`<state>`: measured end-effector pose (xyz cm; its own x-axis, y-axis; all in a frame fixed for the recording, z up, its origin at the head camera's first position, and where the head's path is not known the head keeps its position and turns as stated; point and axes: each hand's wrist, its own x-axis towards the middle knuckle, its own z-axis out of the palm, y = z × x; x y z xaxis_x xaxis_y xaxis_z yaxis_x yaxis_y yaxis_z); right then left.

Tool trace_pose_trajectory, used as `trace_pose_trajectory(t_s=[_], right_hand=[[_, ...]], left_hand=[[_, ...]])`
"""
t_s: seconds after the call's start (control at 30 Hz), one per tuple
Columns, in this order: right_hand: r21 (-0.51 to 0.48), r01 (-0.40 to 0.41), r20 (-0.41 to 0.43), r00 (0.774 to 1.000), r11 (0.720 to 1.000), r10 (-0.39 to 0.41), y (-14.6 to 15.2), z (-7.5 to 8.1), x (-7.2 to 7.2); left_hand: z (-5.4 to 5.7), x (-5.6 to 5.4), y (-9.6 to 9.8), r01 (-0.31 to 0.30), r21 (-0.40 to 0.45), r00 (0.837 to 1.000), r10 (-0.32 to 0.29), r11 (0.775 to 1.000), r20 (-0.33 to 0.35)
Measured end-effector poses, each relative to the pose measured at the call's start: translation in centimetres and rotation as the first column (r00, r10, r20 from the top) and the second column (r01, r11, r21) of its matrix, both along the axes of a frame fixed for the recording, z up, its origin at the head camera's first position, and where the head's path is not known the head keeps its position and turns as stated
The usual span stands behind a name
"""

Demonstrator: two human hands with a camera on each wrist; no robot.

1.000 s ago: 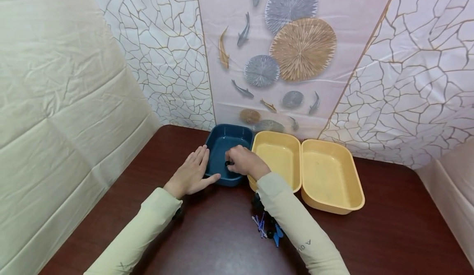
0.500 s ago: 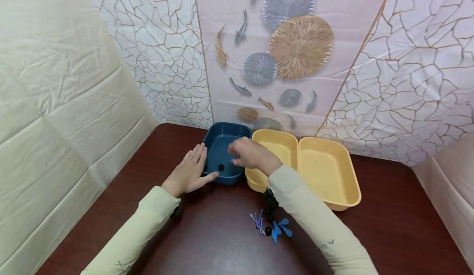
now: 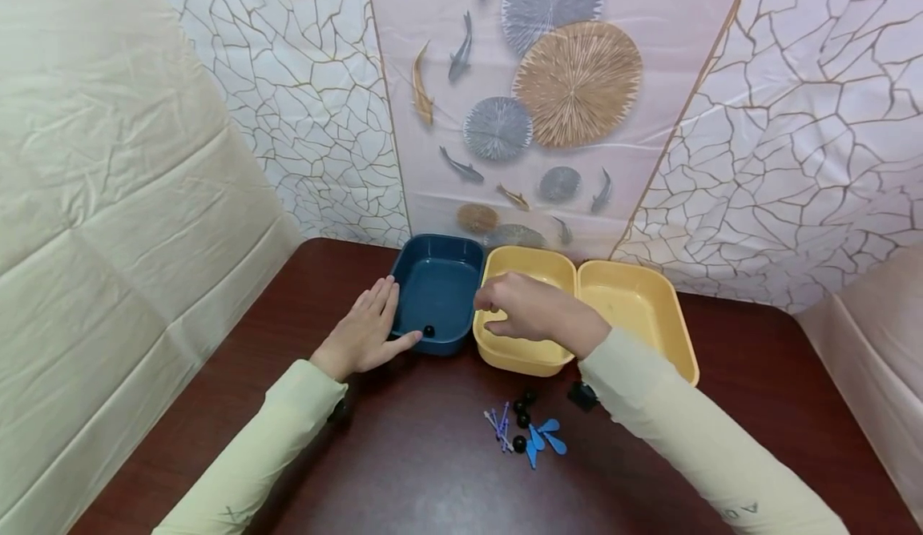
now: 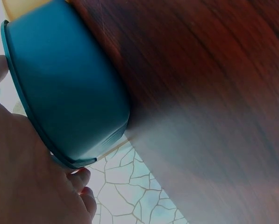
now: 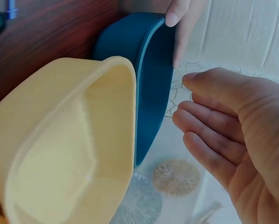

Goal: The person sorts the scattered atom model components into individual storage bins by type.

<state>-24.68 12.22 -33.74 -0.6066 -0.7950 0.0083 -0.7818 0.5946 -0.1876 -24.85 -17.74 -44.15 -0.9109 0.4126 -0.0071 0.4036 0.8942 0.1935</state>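
Note:
My left hand (image 3: 360,333) rests on the near left corner of the blue bin (image 3: 441,346), fingers straight along its rim. In the left wrist view the hand lies against the bin's rim (image 4: 18,88). Inside the bin, close to the left thumb, sits a small black ball (image 3: 429,331). My right hand (image 3: 537,308) hangs over the middle yellow bin (image 3: 522,365), its fingers loosely bent. Nothing shows between thumb and fingers in the right wrist view, where the hand (image 5: 237,126) is apart from both bins.
On the table in front of the bins lie several black balls (image 3: 522,420), blue teardrop-shaped pieces (image 3: 554,443) and thin purple and white sticks (image 3: 501,425). A second yellow bin (image 3: 681,331) stands at the right, touching the middle one. A patterned cloth (image 3: 505,199) hangs behind.
The right hand has let go of the black ball in the blue bin and moved right, over the middle yellow bin. The ball has rolled slightly toward the near side. The left hand stays put.

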Motion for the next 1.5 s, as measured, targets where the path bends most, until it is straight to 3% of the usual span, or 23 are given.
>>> trace_pose_trajectory(t_s=[0.23, 0.43, 0.83, 1.27, 1.5], right_hand=[[0.005, -0.03, -0.021, 0.999, 1.0, 0.03, 2.3, 0.8, 2.1], [0.004, -0.048, 0.039, 0.998, 0.999, 0.048, 3.7, 0.4, 4.2], [-0.008, -0.092, 0.095, 0.991, 0.996, 0.092, 5.2, -3.0, 7.5], [-0.014, -0.088, 0.175, 0.98, 0.996, 0.089, 5.2, -6.7, 9.5], [-0.011, -0.088, 0.112, 0.99, 0.996, 0.089, 5.1, -8.3, 10.4]], left_hand=[[0.2, -0.1, -0.1, -0.003, -0.017, 1.0, 0.003, 1.0, 0.004], [0.4, -0.1, -0.2, -0.004, -0.017, 1.0, 0.004, 1.0, -0.007], [0.3, -0.2, -0.1, -0.012, -0.025, 1.0, 0.012, 1.0, 0.007], [0.0, 0.0, -0.1, -0.012, -0.015, 1.0, 0.012, 1.0, 0.005], [-0.1, 0.0, 0.1, -0.008, -0.009, 1.0, 0.008, 1.0, 0.002]])
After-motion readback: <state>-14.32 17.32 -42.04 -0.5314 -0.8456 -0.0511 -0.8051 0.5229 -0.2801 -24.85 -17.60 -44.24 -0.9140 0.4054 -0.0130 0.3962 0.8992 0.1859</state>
